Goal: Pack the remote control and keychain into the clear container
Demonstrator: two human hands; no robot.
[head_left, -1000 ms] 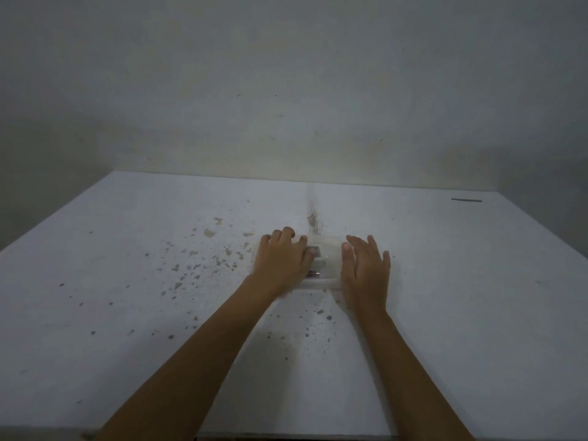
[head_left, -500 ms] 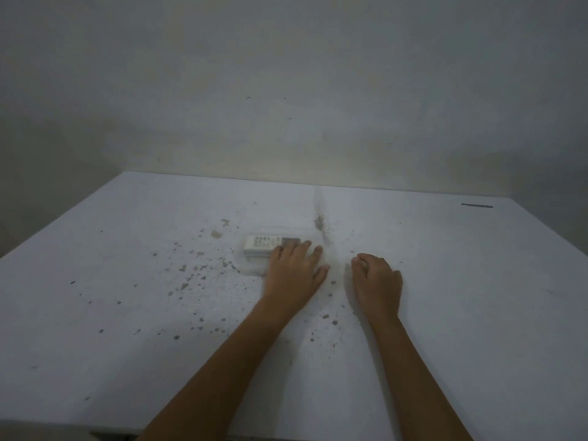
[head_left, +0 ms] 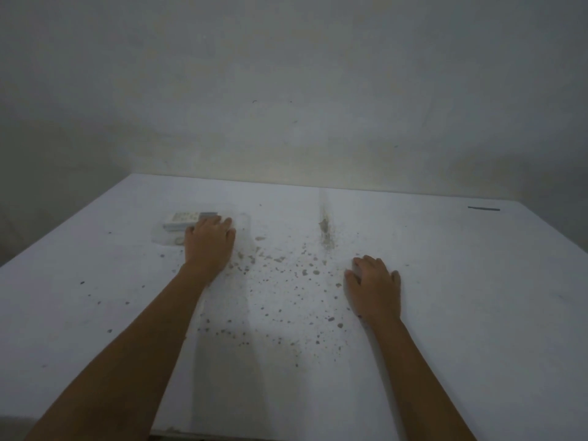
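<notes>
The clear container [head_left: 161, 237] lies at the table's far left. Inside it, a white remote control [head_left: 181, 219] shows through the plastic, with a small keychain ring [head_left: 178, 240] nearer to me. My left hand [head_left: 210, 245] lies palm down on the container's right half, fingers together, and covers that part. My right hand [head_left: 374, 285] rests palm down on the bare table well to the right, fingers loosely bent and holding nothing.
The white table [head_left: 461, 313] is speckled with dark spots and crumbs [head_left: 286, 272] between my hands. A brownish stain [head_left: 325, 229] runs along the centre seam. A short dark strip [head_left: 483, 209] lies at the far right corner. Grey walls enclose the table's back and left.
My left hand has slid the container with the remote from the table's middle out to the left. My right hand has come off the container and settled on the table.
</notes>
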